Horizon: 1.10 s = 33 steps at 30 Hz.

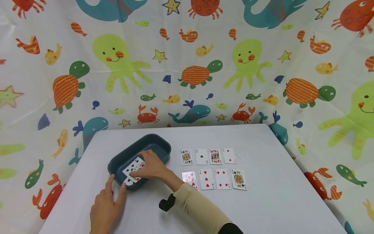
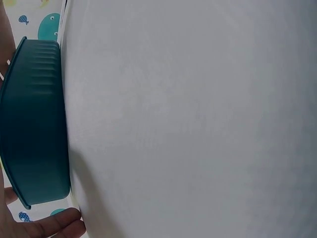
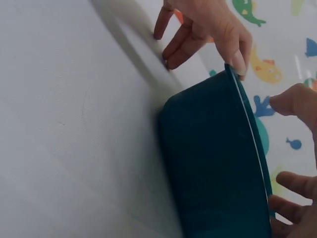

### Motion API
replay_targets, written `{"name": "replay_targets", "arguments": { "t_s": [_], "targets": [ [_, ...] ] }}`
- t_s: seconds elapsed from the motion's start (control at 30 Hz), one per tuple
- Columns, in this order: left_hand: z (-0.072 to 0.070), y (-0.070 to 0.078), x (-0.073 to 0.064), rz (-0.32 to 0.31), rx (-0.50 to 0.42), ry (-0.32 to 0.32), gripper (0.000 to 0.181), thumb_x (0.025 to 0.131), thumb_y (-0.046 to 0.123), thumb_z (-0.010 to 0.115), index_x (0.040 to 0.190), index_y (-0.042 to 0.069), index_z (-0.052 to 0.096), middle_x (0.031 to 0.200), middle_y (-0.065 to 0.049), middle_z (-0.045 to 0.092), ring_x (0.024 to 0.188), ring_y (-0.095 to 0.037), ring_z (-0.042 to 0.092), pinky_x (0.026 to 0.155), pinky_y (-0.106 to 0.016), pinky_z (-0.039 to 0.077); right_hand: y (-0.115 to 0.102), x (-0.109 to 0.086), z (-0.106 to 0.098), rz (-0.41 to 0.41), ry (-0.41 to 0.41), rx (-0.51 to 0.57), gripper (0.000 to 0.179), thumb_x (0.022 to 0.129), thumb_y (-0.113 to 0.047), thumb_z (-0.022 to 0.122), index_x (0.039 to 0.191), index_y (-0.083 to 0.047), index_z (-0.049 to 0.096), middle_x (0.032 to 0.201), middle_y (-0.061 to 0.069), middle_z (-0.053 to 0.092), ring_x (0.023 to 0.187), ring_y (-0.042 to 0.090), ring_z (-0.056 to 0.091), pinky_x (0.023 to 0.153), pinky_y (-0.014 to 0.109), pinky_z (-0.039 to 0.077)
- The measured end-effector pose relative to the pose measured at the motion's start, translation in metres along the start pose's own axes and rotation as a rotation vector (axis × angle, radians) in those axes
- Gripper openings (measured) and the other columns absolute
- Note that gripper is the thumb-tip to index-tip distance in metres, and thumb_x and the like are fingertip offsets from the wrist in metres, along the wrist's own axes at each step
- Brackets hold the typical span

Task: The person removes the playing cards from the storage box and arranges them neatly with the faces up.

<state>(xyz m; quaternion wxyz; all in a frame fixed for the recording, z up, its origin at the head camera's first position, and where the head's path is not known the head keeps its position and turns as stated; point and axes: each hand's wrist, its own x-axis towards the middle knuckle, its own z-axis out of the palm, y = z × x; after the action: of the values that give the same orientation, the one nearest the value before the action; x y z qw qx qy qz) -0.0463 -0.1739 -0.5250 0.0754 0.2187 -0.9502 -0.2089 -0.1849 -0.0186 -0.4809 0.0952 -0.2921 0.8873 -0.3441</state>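
A dark teal tray (image 1: pixel 157 138) stands on the left part of the white table, with several playing cards (image 1: pixel 135 165) lying face up in its near end. My right hand (image 1: pixel 152 165) reaches over the near rim, its thumb and fingers apart above these cards. In the right wrist view, no card shows between the right fingers (image 3: pixel 297 183). My left hand (image 1: pixel 105 206) is at the tray's near-left corner, its thumb and index finger at the rim and the other fingers beside the outer wall. The right wrist view shows a left fingertip (image 3: pixel 237 64) touching the rim.
Right of the tray, face-up playing cards lie in two rows: a far row with an ace of clubs (image 1: pixel 202 156), and a near row with a three of hearts (image 1: pixel 206 179). A cloth printed with sea animals (image 1: pixel 193 76) hangs behind the white table (image 1: pixel 271 201).
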Motion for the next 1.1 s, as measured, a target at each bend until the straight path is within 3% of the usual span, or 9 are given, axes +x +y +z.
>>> {"name": "replay_targets", "arguments": {
  "t_s": [0.2,0.4,0.67,0.97,1.1],
  "targets": [
    [0.001,-0.001,0.0,-0.002,0.001,-0.001,0.074,0.103,0.057,0.046,0.157,0.008,0.029,0.105,-0.03,0.062,0.096,-0.048,0.059,0.077,-0.065,0.05,-0.007,0.013,0.008,0.019,-0.095,-0.228,0.08,0.078,-0.057,0.081,0.146,-0.024,0.055,0.144,0.0,0.052,0.122,0.013,0.052,0.094,0.034,0.052],
    [0.001,-0.001,0.0,-0.001,-0.004,-0.002,0.076,0.103,0.059,0.044,0.157,0.008,0.029,0.106,-0.03,0.062,0.095,-0.047,0.059,0.077,-0.065,0.05,-0.013,0.022,0.015,0.053,-0.185,-0.37,0.083,0.073,-0.058,0.085,0.146,-0.03,0.055,0.143,-0.004,0.051,0.117,0.012,0.05,0.087,0.032,0.05],
    [0.001,-0.002,-0.001,0.004,0.002,0.011,0.075,0.103,0.058,0.045,0.157,0.008,0.029,0.102,-0.028,0.062,0.091,-0.044,0.059,0.074,-0.063,0.05,-0.023,0.026,0.022,0.132,-0.23,-0.458,0.08,0.073,-0.06,0.085,0.143,-0.032,0.056,0.134,-0.006,0.054,0.107,0.012,0.05,0.086,0.032,0.049],
    [0.001,0.0,-0.001,-0.012,-0.005,-0.008,0.075,0.103,0.058,0.045,0.157,0.009,0.029,0.103,-0.028,0.061,0.091,-0.044,0.059,0.074,-0.063,0.051,-0.037,0.028,0.035,0.197,-0.197,-0.537,0.06,0.073,-0.051,0.088,0.124,-0.028,0.067,0.122,-0.005,0.057,0.104,0.013,0.051,0.081,0.032,0.051],
    [0.0,0.0,-0.001,-0.014,-0.006,-0.007,0.075,0.103,0.059,0.044,0.157,0.008,0.029,0.103,-0.028,0.061,0.091,-0.044,0.059,0.073,-0.063,0.05,-0.04,0.027,0.034,0.194,-0.187,-0.545,0.056,0.076,-0.049,0.086,0.125,-0.027,0.067,0.12,-0.005,0.057,0.104,0.012,0.052,0.08,0.032,0.051]
  ]
}}
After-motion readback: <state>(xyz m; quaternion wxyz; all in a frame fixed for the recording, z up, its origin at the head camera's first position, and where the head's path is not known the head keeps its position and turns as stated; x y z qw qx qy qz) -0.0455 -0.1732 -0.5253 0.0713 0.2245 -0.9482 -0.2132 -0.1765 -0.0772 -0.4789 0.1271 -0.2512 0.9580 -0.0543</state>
